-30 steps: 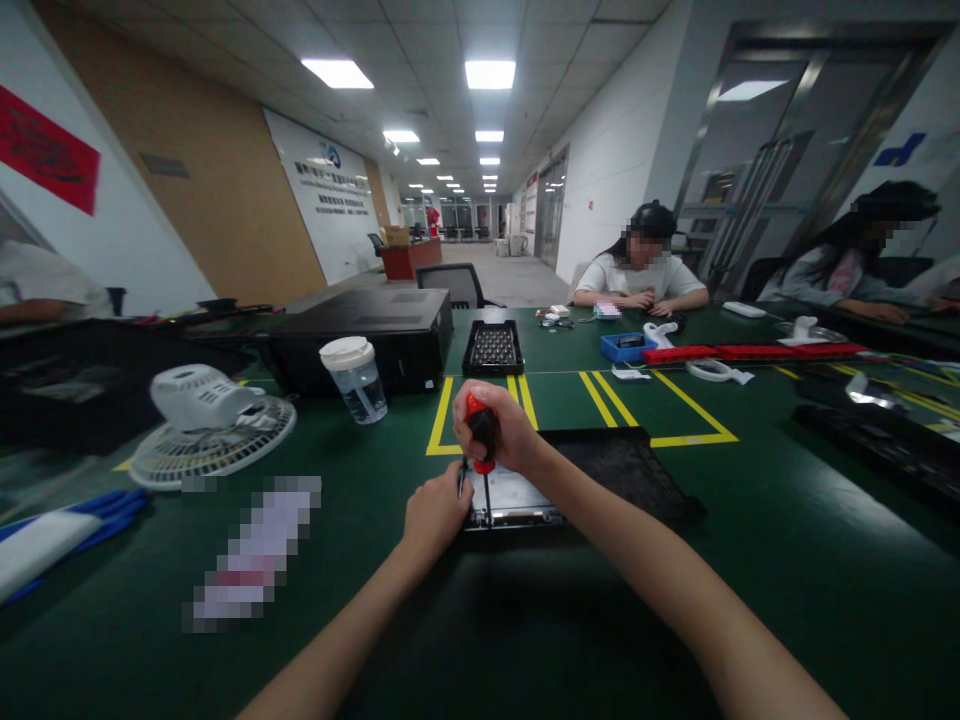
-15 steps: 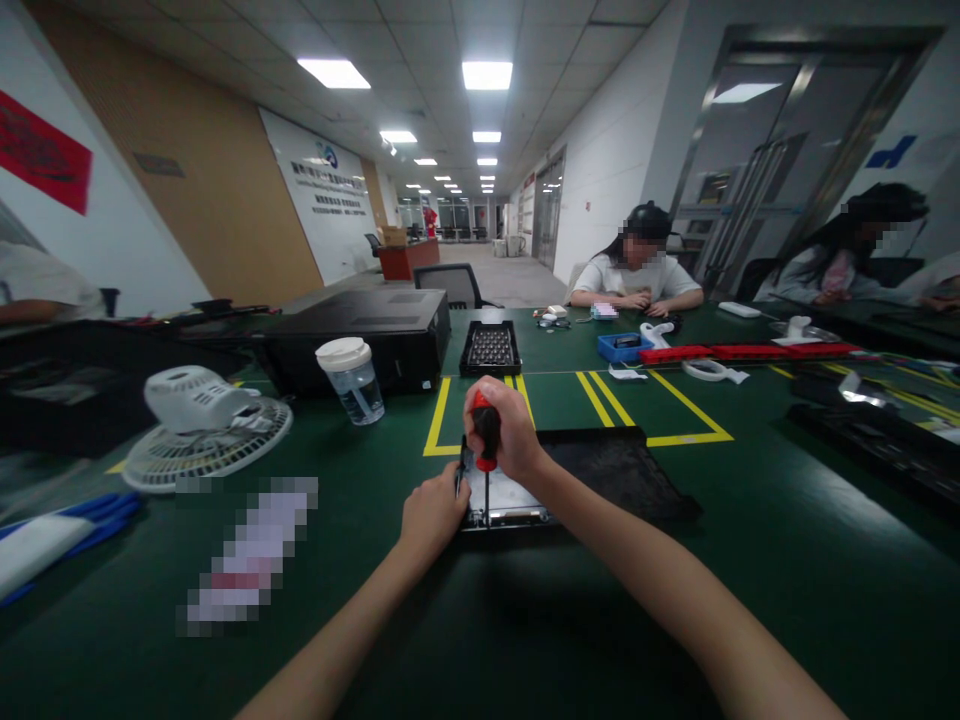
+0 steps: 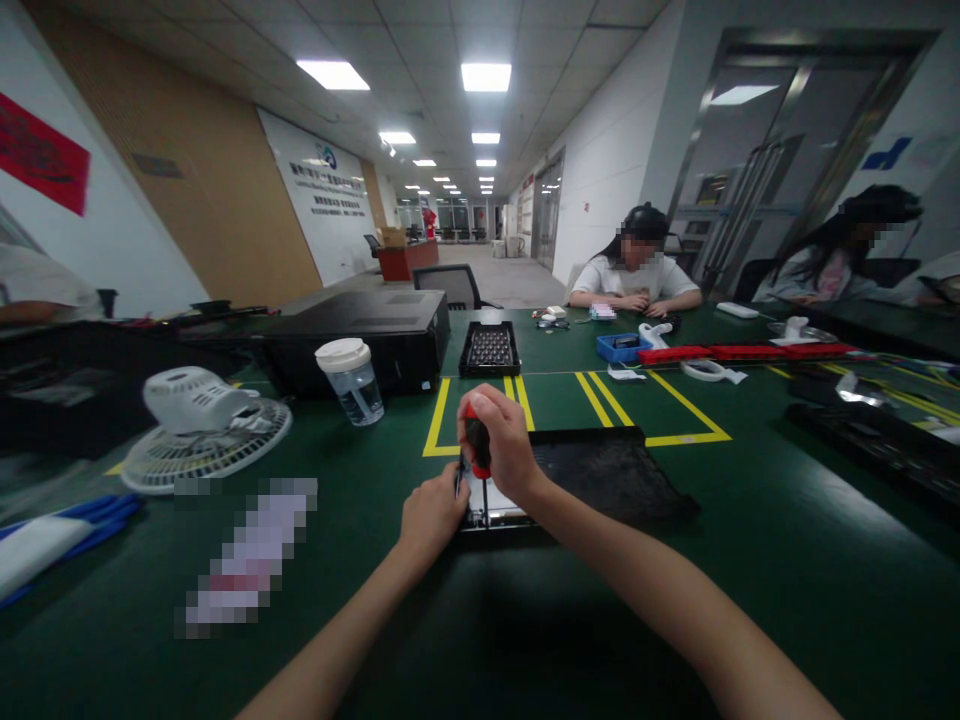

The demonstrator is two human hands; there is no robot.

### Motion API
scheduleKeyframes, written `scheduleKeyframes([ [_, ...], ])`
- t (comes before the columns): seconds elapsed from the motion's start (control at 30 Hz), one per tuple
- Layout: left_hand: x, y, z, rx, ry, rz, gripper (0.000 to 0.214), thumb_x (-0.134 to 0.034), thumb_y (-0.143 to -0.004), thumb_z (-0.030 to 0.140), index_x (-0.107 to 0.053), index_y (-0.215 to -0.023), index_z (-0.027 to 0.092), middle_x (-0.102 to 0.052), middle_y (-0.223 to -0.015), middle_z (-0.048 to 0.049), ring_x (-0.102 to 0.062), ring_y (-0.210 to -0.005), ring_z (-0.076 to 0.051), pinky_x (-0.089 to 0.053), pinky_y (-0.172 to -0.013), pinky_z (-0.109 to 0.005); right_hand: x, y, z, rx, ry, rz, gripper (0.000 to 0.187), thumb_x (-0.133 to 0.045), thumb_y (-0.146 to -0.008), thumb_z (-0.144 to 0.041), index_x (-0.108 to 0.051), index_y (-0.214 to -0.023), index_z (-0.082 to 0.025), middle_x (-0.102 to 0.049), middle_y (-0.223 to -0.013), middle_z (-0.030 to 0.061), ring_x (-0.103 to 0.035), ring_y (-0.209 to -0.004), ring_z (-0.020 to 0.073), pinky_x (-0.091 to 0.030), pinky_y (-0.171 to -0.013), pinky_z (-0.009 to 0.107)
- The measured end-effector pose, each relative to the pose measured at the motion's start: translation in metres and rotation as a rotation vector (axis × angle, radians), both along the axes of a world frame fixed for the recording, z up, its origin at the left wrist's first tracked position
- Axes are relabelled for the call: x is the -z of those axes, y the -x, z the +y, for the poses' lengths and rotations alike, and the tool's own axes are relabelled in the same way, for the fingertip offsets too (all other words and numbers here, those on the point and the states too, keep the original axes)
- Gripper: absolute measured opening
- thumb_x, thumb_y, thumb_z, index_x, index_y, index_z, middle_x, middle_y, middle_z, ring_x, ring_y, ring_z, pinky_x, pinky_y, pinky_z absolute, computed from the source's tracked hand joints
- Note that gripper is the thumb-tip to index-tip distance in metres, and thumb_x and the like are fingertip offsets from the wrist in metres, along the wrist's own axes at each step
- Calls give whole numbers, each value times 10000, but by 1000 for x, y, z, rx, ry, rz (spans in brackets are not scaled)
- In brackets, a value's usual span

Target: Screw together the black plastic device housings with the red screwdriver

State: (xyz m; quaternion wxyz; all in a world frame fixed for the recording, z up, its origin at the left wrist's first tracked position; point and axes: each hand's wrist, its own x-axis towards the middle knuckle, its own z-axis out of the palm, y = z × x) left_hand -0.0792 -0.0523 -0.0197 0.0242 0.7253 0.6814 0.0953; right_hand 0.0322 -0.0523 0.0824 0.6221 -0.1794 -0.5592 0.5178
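My right hand (image 3: 499, 440) is wrapped round the red and black handle of a screwdriver (image 3: 477, 445), held upright with its shaft pointing down onto a flat silver device (image 3: 499, 510). The device lies on the near left corner of a black tray (image 3: 615, 475) on the green table. My left hand (image 3: 433, 515) is closed on the device's left edge, beside the screwdriver shaft.
A white desk fan (image 3: 199, 425) and a lidded clear cup (image 3: 351, 380) stand at the left, a black box (image 3: 367, 335) behind them. A black screw tray (image 3: 490, 348) sits past the yellow floor-tape lines. Two people sit across the table by a blue bin (image 3: 622, 346) and red trays (image 3: 742, 352).
My right hand has turned on the screwdriver handle, its fingers now covering more of the red grip. The left hand stays on the device's edge.
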Motion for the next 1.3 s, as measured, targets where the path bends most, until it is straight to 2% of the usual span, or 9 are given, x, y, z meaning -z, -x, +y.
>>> scheduleKeyframes([
  [0.37,1,0,1,-4,13,-19,364,-296,-867,391,-471,-1145,235,-666,-887,-96,-636,-799,-253,-443,-673,-332,1,3,-7,216,24,17,224,-423,-847,-320,-463,-685,-169,-427,-515,-69,-374,-354,33,-292,-341,150],
  [0.83,-6,0,-1,-3,50,-5,365,-305,-866,353,-452,-1174,222,-658,-912,-106,-631,-809,-261,-438,-652,-314,2,12,-11,315,28,-29,228,-440,-847,-349,-468,-696,-180,-388,-528,-68,-372,-389,43,-294,-367,162],
  [1.3,-5,0,-2,-4,43,-18,365,-304,-873,375,-460,-1166,224,-659,-918,-109,-631,-818,-259,-440,-672,-328,3,13,-10,471,48,2,216,-438,-845,-368,-494,-744,-186,-438,-605,-49,-377,-428,48,-320,-409,177],
])
